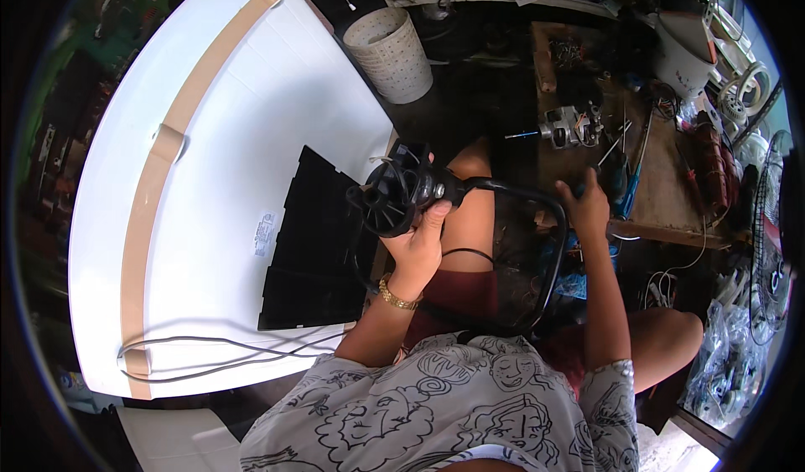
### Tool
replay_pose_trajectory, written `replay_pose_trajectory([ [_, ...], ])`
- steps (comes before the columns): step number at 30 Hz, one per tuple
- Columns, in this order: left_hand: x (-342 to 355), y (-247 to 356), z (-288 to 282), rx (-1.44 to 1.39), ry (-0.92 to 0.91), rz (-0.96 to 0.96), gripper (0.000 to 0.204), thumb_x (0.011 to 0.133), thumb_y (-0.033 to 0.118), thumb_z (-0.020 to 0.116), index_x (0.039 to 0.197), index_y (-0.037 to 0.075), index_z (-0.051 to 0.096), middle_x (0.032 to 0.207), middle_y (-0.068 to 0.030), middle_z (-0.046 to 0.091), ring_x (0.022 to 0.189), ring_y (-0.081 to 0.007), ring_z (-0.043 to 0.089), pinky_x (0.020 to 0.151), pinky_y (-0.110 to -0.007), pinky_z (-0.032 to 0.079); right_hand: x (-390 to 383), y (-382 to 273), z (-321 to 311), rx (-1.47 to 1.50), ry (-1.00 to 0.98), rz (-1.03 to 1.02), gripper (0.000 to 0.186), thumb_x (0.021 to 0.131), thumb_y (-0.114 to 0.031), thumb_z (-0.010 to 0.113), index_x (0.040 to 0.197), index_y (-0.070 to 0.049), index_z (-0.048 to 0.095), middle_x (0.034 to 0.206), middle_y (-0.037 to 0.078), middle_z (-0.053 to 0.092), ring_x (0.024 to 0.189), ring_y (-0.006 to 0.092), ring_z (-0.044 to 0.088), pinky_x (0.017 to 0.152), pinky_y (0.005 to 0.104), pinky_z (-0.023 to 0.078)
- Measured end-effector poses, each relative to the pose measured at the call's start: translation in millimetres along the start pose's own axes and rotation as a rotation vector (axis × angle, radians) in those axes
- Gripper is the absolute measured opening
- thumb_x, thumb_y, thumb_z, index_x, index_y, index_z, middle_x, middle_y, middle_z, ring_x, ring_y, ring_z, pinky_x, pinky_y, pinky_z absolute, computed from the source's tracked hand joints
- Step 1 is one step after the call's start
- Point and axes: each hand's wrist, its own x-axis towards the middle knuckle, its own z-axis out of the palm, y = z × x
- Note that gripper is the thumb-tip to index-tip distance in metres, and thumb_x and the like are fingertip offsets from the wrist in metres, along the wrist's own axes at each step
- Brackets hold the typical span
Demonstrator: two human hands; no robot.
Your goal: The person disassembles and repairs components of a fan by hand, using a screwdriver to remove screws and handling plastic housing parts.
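Note:
My left hand (417, 250) grips a black, ribbed plastic housing (394, 199), which looks like part of a fan, with the thumb along its near side. A metal screw head shows on the housing's collar, and a thin wire loops over its top. From the collar a bent black tube frame (558, 254) runs right and curves down over my lap. My right hand (589, 208) is raised at the left edge of the wooden bench (662, 208), thumb and index finger apart. Nearby lie blue-handled tools (629, 189) and a silver metal mechanism (570, 127).
A large white panel (210, 178) with brown tape stands on the left, a black sheet (310, 246) against it. Loose grey cable (243, 346) crosses its lower part. Beyond stands a speckled bin (388, 55). Clear plastic bags (725, 355) lie at the right.

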Motion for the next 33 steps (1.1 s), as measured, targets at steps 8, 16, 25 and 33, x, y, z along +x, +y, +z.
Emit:
replay_pose_trajectory([
  [8, -11.0, -5.7, -7.6, 0.056, -0.013, 0.051, 0.058, 0.084, 0.009, 0.070, 0.133, -0.002, 0.042, 0.129, -0.0186, 0.051, 0.117, -0.0288, 0.054, 0.099, -0.041, 0.047, -119.7, -29.9, -161.7, 1.374, -0.240, 0.627, 0.063, 0.088, -0.014, 0.064, 0.142, -0.008, 0.032, 0.114, 0.012, 0.055, 0.096, 0.0178, 0.059, 0.078, 0.0251, 0.047],
  [16, -8.7, 1.3, 1.9, 0.038, 0.039, 0.058, 0.051, 0.078, 0.008, 0.078, 0.118, 0.000, 0.047, 0.113, -0.0097, 0.058, 0.100, -0.0161, 0.059, 0.087, -0.029, 0.048, -141.2, 4.7, -200.8, 0.618, -0.106, -0.058, 0.032, 0.080, -0.015, 0.071, 0.105, 0.001, 0.057, 0.099, 0.009, 0.055, 0.087, 0.0185, 0.051, 0.079, 0.0311, 0.042],
  [25, -12.3, -1.6, -10.1, 0.133, -0.073, 0.040, 0.065, 0.083, 0.005, 0.072, 0.134, 0.007, 0.032, 0.126, -0.0224, 0.052, 0.111, -0.0251, 0.058, 0.086, -0.034, 0.055, -111.6, -15.0, -202.9, 0.415, -0.099, -0.234, 0.034, 0.069, -0.016, 0.076, 0.095, 0.000, 0.060, 0.088, 0.011, 0.054, 0.083, 0.0257, 0.052, 0.074, 0.0333, 0.041],
  [33, -17.1, -8.9, -12.2, 0.146, 0.006, 0.060, 0.064, 0.080, 0.006, 0.076, 0.129, 0.004, 0.035, 0.118, -0.0150, 0.054, 0.103, -0.0193, 0.058, 0.086, -0.031, 0.051, -103.9, -17.0, -204.6, 0.414, -0.122, -0.295, 0.030, 0.069, -0.008, 0.072, 0.095, 0.000, 0.059, 0.090, 0.012, 0.054, 0.085, 0.0261, 0.052, 0.076, 0.0339, 0.042],
])
